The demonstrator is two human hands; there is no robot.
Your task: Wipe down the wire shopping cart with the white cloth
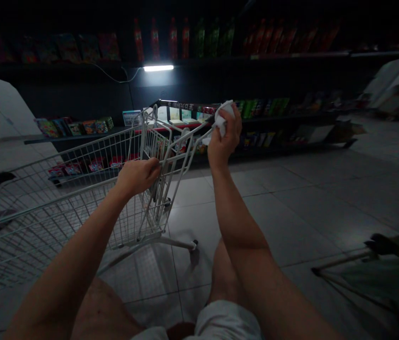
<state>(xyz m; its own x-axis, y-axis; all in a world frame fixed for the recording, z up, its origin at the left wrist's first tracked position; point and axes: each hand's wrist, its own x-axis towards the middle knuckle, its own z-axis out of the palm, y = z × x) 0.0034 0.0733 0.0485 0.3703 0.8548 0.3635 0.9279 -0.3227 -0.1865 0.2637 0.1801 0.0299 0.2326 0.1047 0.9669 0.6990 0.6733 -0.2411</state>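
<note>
The white cloth (223,118) is bunched in the grip of the right hand (224,139), fingers clenched round it, and pressed against the near end of the handle bar (185,106) of a shopping cart (79,189). It looks soft, thin and very light, more like a tissue or wipe than a thick rag. It would crumple to any shape and probably tear if snagged on wire, so a full-fist hold on the wad, as here, suits it best.

Below and to the left of that grip, the left hand (138,175) is closed round a bar of the cart's rear frame, just beside the folding seat flap (157,141). The cart is stiff wire, light for its bulk, and likely to roll on its casters unless steadied. One caster (194,252) stands on the floor (291,208) beneath both hands.

The handle bar carries a strip of reddish lettering, too dim and blurred to read. Beyond the grips, dark shelves (273,118) hold coloured packets, with a row of red and green bottles (171,38) above and a lit tube lamp (158,68) under the top shelf. No label there can be made out. Low to the right of the right arm lies a greenish object (379,274) I cannot identify.
</note>
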